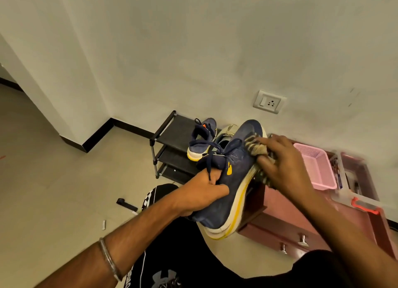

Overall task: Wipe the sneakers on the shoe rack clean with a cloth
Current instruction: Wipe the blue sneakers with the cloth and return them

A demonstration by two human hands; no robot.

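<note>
We hold a navy sneaker (233, 180) with a white and yellow sole up in front of us, toe pointing away, above the floor and just before the shoe rack (172, 145); our left hand (201, 194) grips it at the heel end, fingers curled into the opening by the laces; our right hand (282, 162) clutches a striped cloth (257, 147) and presses it against the upper near the toe; a second navy sneaker (201, 141) sits on the rack's top shelf with a pale shoe (227, 132) beside it; a pink basket (316, 165) rests on the reddish cabinet (286, 214) to the right.
</note>
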